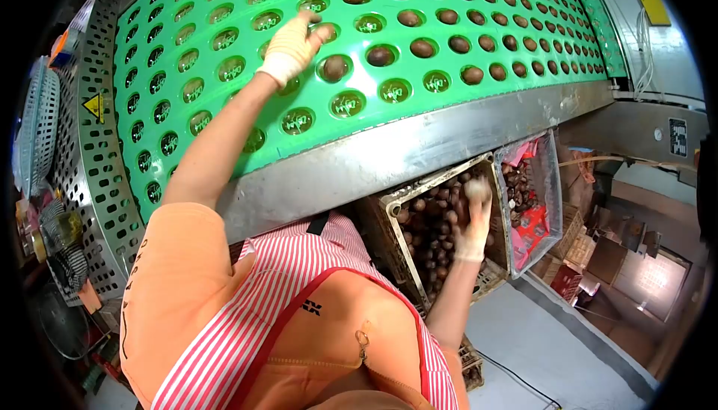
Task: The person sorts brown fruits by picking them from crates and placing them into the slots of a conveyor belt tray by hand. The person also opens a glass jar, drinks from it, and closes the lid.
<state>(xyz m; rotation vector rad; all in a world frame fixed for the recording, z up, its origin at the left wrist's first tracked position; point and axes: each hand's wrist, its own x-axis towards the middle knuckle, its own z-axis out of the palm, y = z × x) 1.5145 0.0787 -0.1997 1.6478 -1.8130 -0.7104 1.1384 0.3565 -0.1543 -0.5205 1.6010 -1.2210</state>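
Note:
My left hand, in a pale glove with bare fingertips, is over the green cupped belt. Its thumb and fingers are spread beside a cup, and I see nothing held between them. A brown egg-shaped item sits in a cup just below that hand. Lower right, my gloved right hand is over a crate of loose brown egg-shaped items. Motion smears its fingers, so whether it grips one is unclear.
Brown items fill many cups on the belt's right side; many left-hand cups show bare lettered bottoms. A steel ledge runs along the near edge. Beside the crate stands a plastic-lined bin with red wrapping. A perforated metal guard borders the left.

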